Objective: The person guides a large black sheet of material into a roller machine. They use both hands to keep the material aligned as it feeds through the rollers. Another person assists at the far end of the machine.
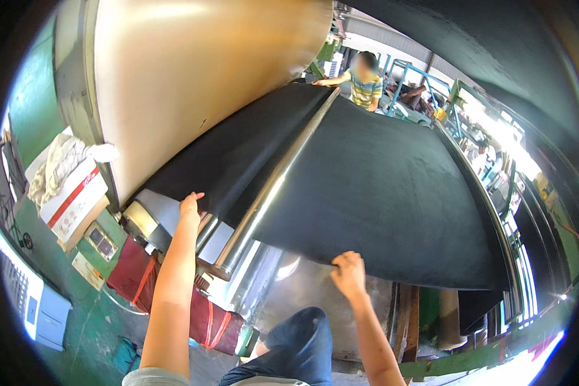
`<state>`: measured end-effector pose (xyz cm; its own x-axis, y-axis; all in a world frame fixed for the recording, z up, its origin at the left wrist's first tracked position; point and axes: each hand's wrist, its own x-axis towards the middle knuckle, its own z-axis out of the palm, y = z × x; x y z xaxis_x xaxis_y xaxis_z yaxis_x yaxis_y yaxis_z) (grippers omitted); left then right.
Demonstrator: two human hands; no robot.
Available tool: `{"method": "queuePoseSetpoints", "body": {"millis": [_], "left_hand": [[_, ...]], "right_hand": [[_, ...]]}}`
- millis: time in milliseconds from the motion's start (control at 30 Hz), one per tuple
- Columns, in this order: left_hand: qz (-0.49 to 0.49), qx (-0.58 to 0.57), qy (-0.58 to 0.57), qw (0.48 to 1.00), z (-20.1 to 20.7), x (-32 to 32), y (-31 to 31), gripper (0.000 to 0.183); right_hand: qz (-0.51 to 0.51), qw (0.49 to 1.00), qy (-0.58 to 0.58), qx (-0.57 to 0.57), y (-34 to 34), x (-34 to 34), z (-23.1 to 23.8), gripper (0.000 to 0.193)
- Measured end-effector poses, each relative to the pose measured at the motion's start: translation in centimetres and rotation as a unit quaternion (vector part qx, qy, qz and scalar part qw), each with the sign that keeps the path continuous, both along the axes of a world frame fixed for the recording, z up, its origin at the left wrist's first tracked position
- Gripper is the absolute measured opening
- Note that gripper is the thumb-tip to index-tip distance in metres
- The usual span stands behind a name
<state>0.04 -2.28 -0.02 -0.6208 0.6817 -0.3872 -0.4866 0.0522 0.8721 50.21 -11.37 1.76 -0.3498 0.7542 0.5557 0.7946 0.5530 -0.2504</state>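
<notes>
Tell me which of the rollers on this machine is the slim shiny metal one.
The slim steel roller running diagonally over the black sheet, beside the left hand. The big roller above is much thicker and dull tan.

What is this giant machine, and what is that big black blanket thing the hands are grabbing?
This picture comes from a camera worn on a person's head, looking down, so the two bare arms at the bottom are that person's own. The round lens bends straight edges.

The machine has a huge tan roller and a thin shiny metal roller. A wide black sheet, maybe rubber, lies draped over the shiny roller.

The left hand touches the sheet's near edge by the roller's end. The right hand grips the sheet's lower edge.

At the far end another person in a striped shirt reaches toward the sheet too.
</notes>
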Motion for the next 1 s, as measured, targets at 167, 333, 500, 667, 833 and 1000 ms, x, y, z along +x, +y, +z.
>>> {"method": "queuePoseSetpoints", "body": {"millis": [167, 333, 500, 667, 833, 1000], "left_hand": [[-0.016, 0.035, -0.004, 0.999, 0.4, 0.4, -0.5, 0.030], [-0.070, 0.018, 0.057, 0.996, 2.0, 2.9, -0.6, 0.027], [0.111, 0.025, 0.026, 0.993, 0.5, -0.4, -0.2, 0.016], [0.211, 0.012, -0.012, 0.977, -0.6, -1.6, 0.6, 0.026], [0.121, 0.006, 0.000, 0.993, -1.9, -2.4, 1.0, 0.031], [0.063, -0.010, -0.003, 0.998, -2.4, -2.9, 1.4, 0.032]], "right_hand": [[-0.277, 0.960, -0.025, -0.028, 1.3, 8.6, 1.3, 0.018], [-0.188, 0.977, -0.071, -0.075, -0.4, 10.4, -3.1, 0.017], [-0.149, 0.981, -0.029, -0.118, -2.2, 5.7, -3.2, 0.018], [-0.132, 0.984, -0.023, -0.117, -2.5, 2.7, -3.8, 0.016], [-0.107, 0.987, -0.027, -0.118, -2.1, -0.1, -4.3, 0.015], [-0.078, 0.991, -0.010, -0.111, -1.4, -2.5, -4.3, 0.013]]}}
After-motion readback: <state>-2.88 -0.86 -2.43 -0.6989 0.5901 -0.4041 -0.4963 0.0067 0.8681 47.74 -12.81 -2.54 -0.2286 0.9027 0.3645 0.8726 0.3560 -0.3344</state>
